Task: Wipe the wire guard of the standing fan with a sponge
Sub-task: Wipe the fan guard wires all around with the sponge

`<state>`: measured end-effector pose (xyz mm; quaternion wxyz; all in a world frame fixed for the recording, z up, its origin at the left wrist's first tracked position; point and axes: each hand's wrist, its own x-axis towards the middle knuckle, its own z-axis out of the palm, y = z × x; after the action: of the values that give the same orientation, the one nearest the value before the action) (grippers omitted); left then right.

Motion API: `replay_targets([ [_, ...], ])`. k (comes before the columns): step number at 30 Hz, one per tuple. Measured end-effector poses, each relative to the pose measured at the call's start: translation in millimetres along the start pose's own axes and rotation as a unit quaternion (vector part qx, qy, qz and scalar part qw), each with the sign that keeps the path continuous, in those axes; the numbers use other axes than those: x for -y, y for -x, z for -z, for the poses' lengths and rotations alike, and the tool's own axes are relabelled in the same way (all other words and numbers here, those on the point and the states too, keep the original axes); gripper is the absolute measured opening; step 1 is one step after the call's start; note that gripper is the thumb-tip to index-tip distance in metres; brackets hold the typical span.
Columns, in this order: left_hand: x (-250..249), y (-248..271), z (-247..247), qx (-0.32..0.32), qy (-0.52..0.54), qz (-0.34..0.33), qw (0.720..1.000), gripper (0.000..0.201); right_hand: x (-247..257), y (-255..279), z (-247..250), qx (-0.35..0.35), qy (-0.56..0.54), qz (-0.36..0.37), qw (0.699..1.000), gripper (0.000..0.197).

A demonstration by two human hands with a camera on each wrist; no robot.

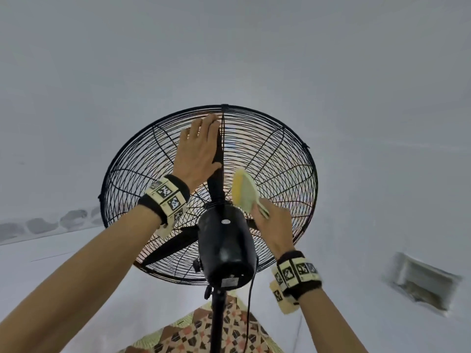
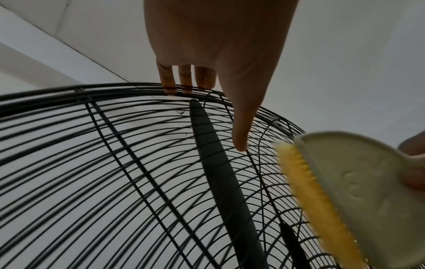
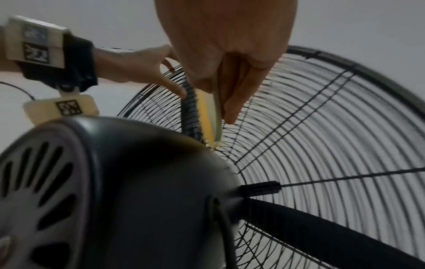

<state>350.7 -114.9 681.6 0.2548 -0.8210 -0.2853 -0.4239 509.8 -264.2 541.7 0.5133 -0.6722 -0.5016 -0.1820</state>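
Observation:
The black standing fan is seen from behind, its round wire guard (image 1: 280, 159) tilted up toward the ceiling. My left hand (image 1: 201, 146) lies flat on the upper guard with straight fingers, and its fingertips (image 2: 186, 85) touch the wires near the top rim. My right hand (image 1: 267, 217) grips the sponge (image 1: 243, 191), a yellow pad on a cream plastic back. The pad's yellow face (image 2: 310, 191) meets the guard wires (image 2: 115, 163) just above the motor housing (image 1: 225, 248), right of centre. In the right wrist view the fingers (image 3: 232, 102) pinch the sponge (image 3: 210, 116) edge-on.
A dark blade (image 2: 220, 172) stands still inside the guard. The pole (image 1: 218, 319) and power cord (image 1: 251, 301) drop below the motor toward a patterned floor (image 1: 193, 335). Pale walls surround the fan, with a vent (image 1: 423, 284) at lower right.

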Motion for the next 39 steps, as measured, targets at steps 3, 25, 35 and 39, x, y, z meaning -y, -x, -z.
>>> replay_targets([
  [3, -2, -1, 0, -0.001, -0.001, 0.010, 1.000, 0.108, -5, 2, 0, -0.025, 0.001, -0.052, 0.998, 0.027],
  [25, -3, 1, 2, -0.010, -0.001, 0.020, 1.000, 0.109, 20, 19, -24, -0.070, -0.014, -0.032, 0.997, 0.033],
  [35, 0, 3, 4, 0.001, -0.014, 0.014, 1.000, 0.111, 23, -5, -9, -0.079, 0.008, -0.026, 0.996, 0.033],
  [39, 0, 4, 4, -0.006, -0.009, 0.011, 1.000, 0.112, 37, -6, -15, -0.024, 0.040, 0.066, 0.997, 0.029],
])
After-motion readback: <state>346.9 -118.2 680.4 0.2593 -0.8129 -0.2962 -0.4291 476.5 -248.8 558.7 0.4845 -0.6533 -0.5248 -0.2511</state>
